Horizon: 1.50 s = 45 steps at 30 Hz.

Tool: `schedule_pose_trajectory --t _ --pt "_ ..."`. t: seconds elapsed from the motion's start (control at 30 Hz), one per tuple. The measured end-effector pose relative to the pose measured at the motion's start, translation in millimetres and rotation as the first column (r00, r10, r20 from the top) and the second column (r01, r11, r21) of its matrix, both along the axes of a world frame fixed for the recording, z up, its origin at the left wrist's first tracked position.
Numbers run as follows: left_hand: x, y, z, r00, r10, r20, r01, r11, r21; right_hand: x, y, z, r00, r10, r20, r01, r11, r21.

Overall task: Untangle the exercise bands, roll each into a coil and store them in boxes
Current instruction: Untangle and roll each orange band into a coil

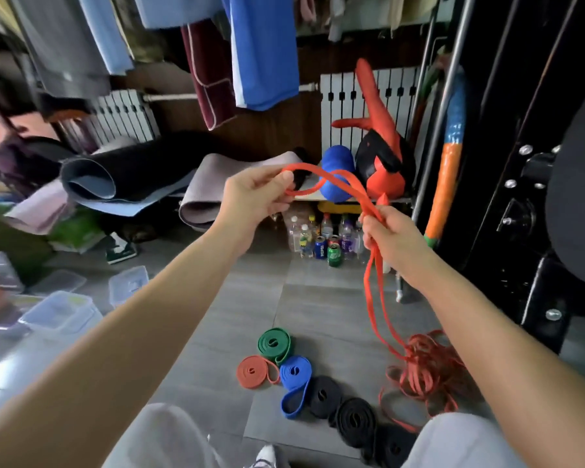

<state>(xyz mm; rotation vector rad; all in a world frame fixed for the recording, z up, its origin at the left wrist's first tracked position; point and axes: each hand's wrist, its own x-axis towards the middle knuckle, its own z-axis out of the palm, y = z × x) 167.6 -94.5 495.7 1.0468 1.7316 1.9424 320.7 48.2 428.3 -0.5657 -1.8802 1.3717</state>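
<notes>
Pinching a loop of the red band [355, 189] in the left hand [255, 194], fingers curled round it. Gripping the same band's doubled strands in the right hand [390, 239], just beside and lower. Trailing down from the right hand into a red tangle [426, 369] on the floor. Lying below both hands: green coil [274, 344], red coil [252, 371], blue coil [296, 369], black coils [355, 422]. Standing well left of the left hand: clear boxes [60, 314].

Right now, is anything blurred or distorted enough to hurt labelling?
Head view: boxes at the left edge are motion-smeared; left hand, right hand and the band they grip are fairly sharp; floor coils readable; wide-angle bending toward the edges; no harsh glare.
</notes>
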Motion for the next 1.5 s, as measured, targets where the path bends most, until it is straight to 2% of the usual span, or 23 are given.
schedule_pose_trajectory --t 0.17,0.27,0.4,0.5,0.6,0.7,0.77,0.83,0.93,1.03,1.1,1.17,1.23,1.27,1.33,1.43,1.5 --pt "-3 -20 17 0.999 0.034 0.006 -0.035 0.997 0.067 2 -18 45 1.0 0.007 -0.014 -0.005 0.992 0.127" --pt "1 -28 25 0.999 0.051 -0.013 -0.05 0.997 0.055 7 -38 72 0.997 0.053 -0.051 -0.043 0.983 0.179" --pt "27 -40 14 0.998 -0.046 -0.036 0.045 0.999 -0.027 10 -61 97 0.986 0.076 -0.147 -0.046 0.979 0.2" --pt "64 -41 -15 0.984 -0.144 -0.101 0.132 0.985 -0.112 9 -77 99 0.992 0.075 -0.103 -0.05 0.973 0.227" --pt "90 -43 -34 0.981 -0.158 -0.113 0.154 0.987 -0.037 10 -89 105 0.995 0.047 -0.086 -0.025 0.972 0.234" --pt "95 -39 -37 0.978 -0.084 -0.191 0.084 0.996 -0.008 9 -101 119 0.993 0.063 -0.097 -0.036 0.964 0.264" --pt "99 -35 -41 0.988 -0.071 -0.135 0.072 0.997 0.006 7 -107 119 0.992 0.088 -0.086 -0.061 0.959 0.277" --pt "102 -32 -51 0.994 -0.104 -0.018 0.105 0.994 0.016 10 -108 105 0.994 0.092 -0.065 -0.075 0.97 0.232" --pt "105 -32 -81 0.996 -0.083 0.034 0.084 0.996 -0.04 14 -107 73 0.995 0.101 -0.017 -0.098 0.988 0.118" --pt "110 -35 -105 0.988 -0.091 0.127 0.101 0.992 -0.077 16 -101 49 0.995 0.1 -0.005 -0.099 0.992 0.074" --pt "109 -38 -112 0.976 -0.124 0.178 0.14 0.987 -0.08 25 -90 31 0.979 0.2 0.032 -0.201 0.979 0.034" --pt "105 -42 -112 0.959 -0.143 0.246 0.16 0.986 -0.049 37 -82 4 0.918 0.391 0.064 -0.389 0.92 -0.046" --pt "98 -45 -106 0.946 -0.135 0.295 0.151 0.988 -0.032 47 -83 -38 0.862 0.46 0.212 -0.429 0.886 -0.177" --pt "95 -47 -101 0.942 -0.127 0.312 0.143 0.989 -0.03 50 -87 -61 0.832 0.449 0.324 -0.406 0.893 -0.195" --pt "88 -49 -91 0.926 -0.102 0.364 0.112 0.994 -0.007 56 -95 -110 0.789 0.295 0.539 -0.298 0.951 -0.084" --pt "69 -55 -78 0.9 -0.049 0.433 0.029 0.998 0.052 75 -93 -161 0.797 -0.004 0.604 -0.063 0.994 0.09" --pt "58 -61 -76 0.909 -0.039 0.415 0.023 0.999 0.044 86 -81 -170 0.754 -0.1 0.649 0.004 0.989 0.147"
